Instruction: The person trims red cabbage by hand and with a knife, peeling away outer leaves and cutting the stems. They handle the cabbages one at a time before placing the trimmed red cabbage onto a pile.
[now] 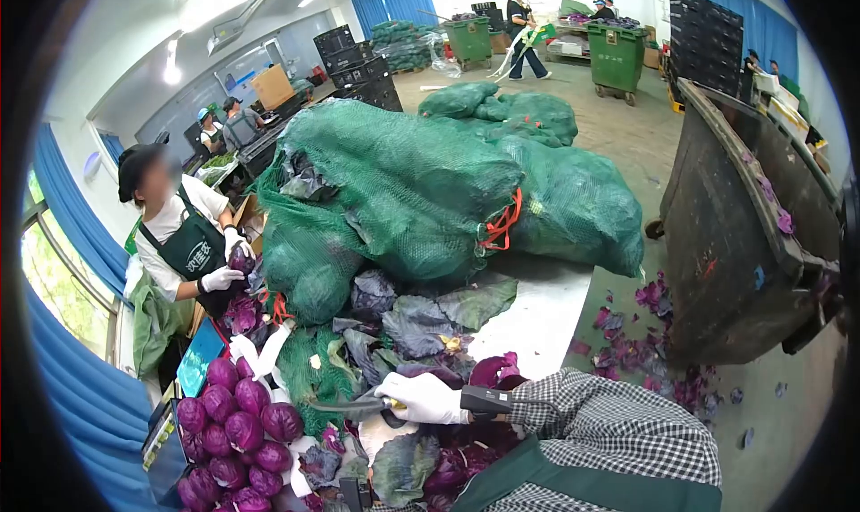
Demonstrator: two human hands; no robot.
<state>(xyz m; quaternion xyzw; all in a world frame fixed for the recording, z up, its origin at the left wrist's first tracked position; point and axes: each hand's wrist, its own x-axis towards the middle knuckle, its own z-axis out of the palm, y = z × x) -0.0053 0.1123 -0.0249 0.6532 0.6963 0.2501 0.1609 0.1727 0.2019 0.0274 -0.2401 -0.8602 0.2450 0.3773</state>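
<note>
My right hand (423, 398), in a white glove with a black device at the wrist, is closed round the handle of a knife (345, 405). Its dark curved blade points left over the green netting (309, 369). Below it are a dark outer leaf (405, 465) and purple cabbage pieces (452, 467). A small black device (355, 492) shows at the bottom edge; my left hand cannot be made out among the leaves there. Purple cabbages (244, 431) are piled at the lower left. Loose dark leaves (417, 326) lie beyond my right hand.
Large green net sacks (394, 185) fill the table's far side. Across at the left, a co-worker (193, 234) in white gloves holds a purple cabbage. A dark wheeled bin (735, 234) stands at the right, with leaf scraps (658, 333) on the floor. Other people are farther back.
</note>
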